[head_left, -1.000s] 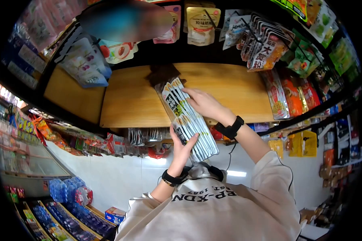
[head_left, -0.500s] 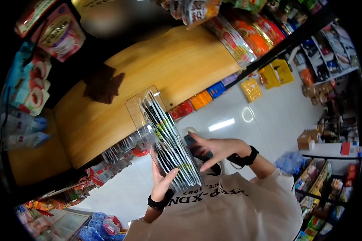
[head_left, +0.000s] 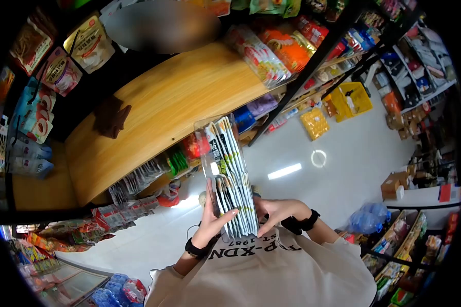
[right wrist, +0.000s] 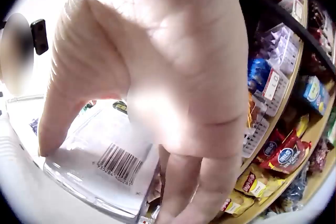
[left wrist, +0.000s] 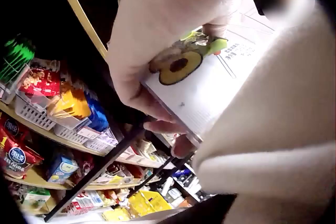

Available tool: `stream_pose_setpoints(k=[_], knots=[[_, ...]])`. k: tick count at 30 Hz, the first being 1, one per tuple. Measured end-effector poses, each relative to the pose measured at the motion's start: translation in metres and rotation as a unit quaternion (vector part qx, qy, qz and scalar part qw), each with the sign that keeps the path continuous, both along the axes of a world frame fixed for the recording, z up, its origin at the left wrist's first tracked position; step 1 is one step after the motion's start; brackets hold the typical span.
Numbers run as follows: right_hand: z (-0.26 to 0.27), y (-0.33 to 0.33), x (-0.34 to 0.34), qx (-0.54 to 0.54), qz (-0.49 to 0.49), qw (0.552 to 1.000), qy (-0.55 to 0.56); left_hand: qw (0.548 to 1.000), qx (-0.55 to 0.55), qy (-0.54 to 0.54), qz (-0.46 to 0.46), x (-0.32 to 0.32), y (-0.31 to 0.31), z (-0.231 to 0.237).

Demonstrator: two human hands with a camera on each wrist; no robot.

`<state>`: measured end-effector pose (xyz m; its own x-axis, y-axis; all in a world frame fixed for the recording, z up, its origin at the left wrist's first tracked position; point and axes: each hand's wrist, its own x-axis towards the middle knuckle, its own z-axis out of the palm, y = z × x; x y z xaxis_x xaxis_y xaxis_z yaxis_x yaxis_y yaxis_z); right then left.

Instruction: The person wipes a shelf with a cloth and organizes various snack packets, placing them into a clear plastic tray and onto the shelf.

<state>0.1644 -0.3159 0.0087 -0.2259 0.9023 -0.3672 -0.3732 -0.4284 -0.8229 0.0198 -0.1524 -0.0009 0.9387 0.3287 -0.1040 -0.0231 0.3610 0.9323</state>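
A clear plastic box (head_left: 204, 153) filled with two rows of thin white packets (head_left: 235, 192) is held close to the person's chest, its far end toward the shelf. My left hand (head_left: 212, 221) grips its left side, thumb lying over the packets. On the near right side my right hand (head_left: 279, 211) holds the box too. A white face with an avocado picture (left wrist: 181, 69) shows beside the left hand in the left wrist view. The right wrist view shows a barcode (right wrist: 119, 165) at the box's end, between the right thumb and fingers.
A wooden shelf (head_left: 164, 97) lies ahead, with a dark brown piece (head_left: 112, 120) on it. Bagged goods (head_left: 281, 48) stand at its right end. Lower shelves hold hanging packets (head_left: 138, 176). A yellow basket (head_left: 356, 100) and a cardboard box (head_left: 394, 184) are off to the right.
The box has come away from above the shelf toward the body, and the view has turned right. The right hand left the box's far part, then took hold of its near right side.
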Motion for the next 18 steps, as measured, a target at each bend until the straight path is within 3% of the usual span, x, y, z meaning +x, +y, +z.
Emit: stream_pose_setpoints(k=[3,7,9,13,15,18], knots=[[-0.016,-0.043,0.015,0.005,-0.02,1.0,-0.012,0.997,-0.066,0.038,-0.021,0.025,-0.033,0.003],[-0.023,-0.097,0.036,0.025,-0.109,0.993,-0.023,0.998,0.012,0.041,-0.053,0.063,-0.071,-0.016],[-0.019,-0.118,0.05,0.031,-0.109,0.993,-0.023,0.996,-0.015,0.065,-0.057,0.08,-0.093,-0.023],[-0.034,-0.157,0.074,0.02,-0.14,0.99,-0.001,0.996,-0.045,0.072,-0.033,0.107,-0.128,-0.043],[-0.043,-0.169,0.079,0.022,-0.189,0.979,0.069,0.996,-0.045,0.071,-0.028,0.118,-0.139,-0.046],[-0.056,-0.176,0.09,0.029,-0.207,0.973,0.093,0.995,-0.007,0.092,-0.035,0.133,-0.144,-0.056]])
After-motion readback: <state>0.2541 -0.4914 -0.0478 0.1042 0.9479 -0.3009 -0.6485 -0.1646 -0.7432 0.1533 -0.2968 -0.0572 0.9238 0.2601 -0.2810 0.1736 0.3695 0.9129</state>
